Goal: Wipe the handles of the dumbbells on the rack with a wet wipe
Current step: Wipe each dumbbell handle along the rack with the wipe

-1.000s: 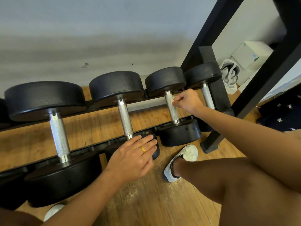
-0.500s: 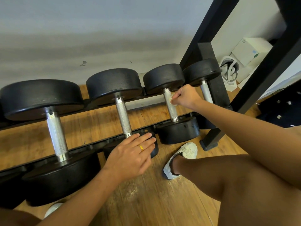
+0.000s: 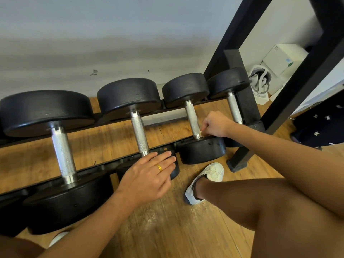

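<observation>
Head view, knurled silver handle (image 3: 192, 119), crumpled white wipe (image 3: 202, 131)

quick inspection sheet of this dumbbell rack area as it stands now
surface: wood floor, boards showing under the rack
job's things: four dumbbells in full view across the rack rails; wipe against the near end of the third handle
clutter: white box and a bag by the wall at right
grips: right hand pinches the wipe at the handle; left hand lies flat on the second dumbbell's near head
cables: nothing seen
surroundings: grey wall behind, black frame at right, white shoe on the floor
</observation>
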